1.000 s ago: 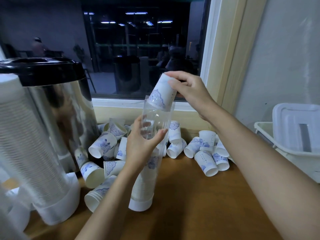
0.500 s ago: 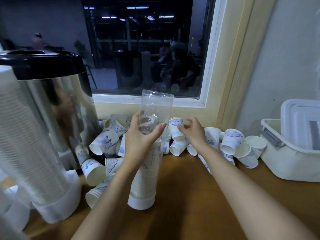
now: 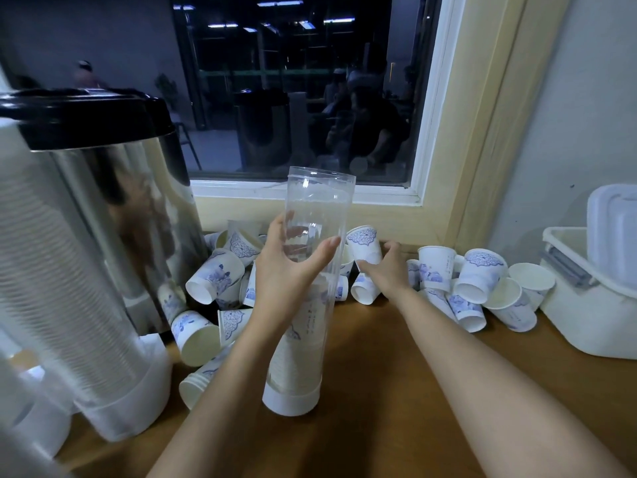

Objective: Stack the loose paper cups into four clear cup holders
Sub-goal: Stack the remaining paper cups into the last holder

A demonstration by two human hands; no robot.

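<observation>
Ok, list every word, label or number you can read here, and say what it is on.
No text reads clearly.
White paper cup with blue pattern: thin vertical marks, too small to read.
Cup stack inside the clear plastic holder: faint vertical marks, blurred.

A left hand [image 3: 289,274] grips a tall clear cup holder [image 3: 320,205] standing on a wooden table [image 3: 379,391], its lower half filled with stacked cups [image 3: 300,357]. Just beside it, the right hand [image 3: 384,270] curls around one paper cup [image 3: 364,243] among loose cups [image 3: 479,274] piled below a window [image 3: 293,81]. A steel urn [image 3: 113,219] stands left, a white bin [image 3: 593,322] right.
</observation>
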